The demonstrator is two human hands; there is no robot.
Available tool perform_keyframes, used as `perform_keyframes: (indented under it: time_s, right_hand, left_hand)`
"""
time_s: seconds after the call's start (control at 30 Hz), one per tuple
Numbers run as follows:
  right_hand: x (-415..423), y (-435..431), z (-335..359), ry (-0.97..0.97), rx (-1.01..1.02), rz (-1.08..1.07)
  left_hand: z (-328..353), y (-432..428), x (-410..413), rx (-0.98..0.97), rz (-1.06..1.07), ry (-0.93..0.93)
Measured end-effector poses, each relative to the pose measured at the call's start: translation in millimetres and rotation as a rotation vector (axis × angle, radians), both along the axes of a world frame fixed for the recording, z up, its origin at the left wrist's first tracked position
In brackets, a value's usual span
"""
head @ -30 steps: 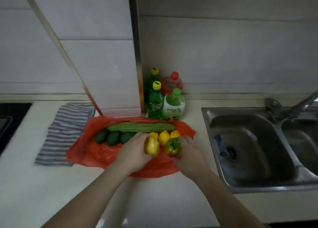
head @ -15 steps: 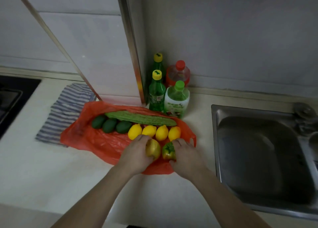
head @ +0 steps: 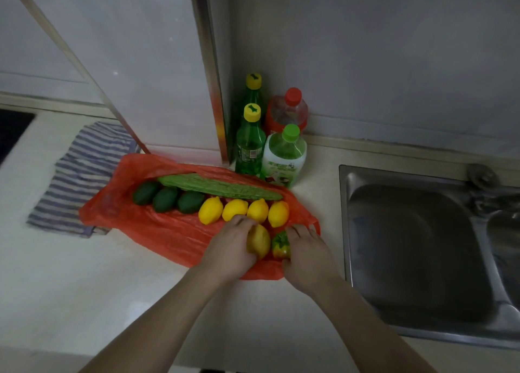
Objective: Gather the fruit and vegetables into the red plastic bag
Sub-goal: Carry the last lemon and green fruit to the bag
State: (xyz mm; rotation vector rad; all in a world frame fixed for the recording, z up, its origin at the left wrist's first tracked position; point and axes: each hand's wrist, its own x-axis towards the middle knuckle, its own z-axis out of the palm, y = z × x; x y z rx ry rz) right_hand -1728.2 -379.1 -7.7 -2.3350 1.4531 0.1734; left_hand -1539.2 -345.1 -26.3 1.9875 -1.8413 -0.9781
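— What are your hands doing?
— My left hand (head: pixel 230 248) is gripping the yellow pepper (head: pixel 260 244) and my right hand (head: pixel 306 256) is clasping the green-red pepper (head: pixel 280 247). Both peppers are sitting on the red plastic bag (head: pixel 168 232).

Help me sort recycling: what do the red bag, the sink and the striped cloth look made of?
Red bag: thin plastic film, slightly glossy; it lies crinkled and wrinkled under the produce.
Sink: probably stainless steel with a brushed finish; it has a grey metallic sheen with soft reflections.
Striped cloth: woven textile, matte; it lies in soft folds, but the fibre cannot be told.
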Motion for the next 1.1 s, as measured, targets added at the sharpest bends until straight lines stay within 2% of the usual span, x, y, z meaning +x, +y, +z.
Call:
perform_keyframes:
  time_s: [0.27,0.8,1.1]
  right_hand:
    - [1.0,5.5,-5.0,-0.014,-0.014,-0.036]
    - [10.0,23.4,15.2,-0.029,-0.008,-0.158]
    - [21.8,50.6,33.0,-0.005,-0.098,-0.245]
  left_hand:
    - [2.3,4.7,3.3,0.020,0.036,0.057]
    - [8.1,7.3,14.7,-0.016,-0.072,0.055]
    - [24.9,11.0,31.1,-0.124,-0.156,0.043]
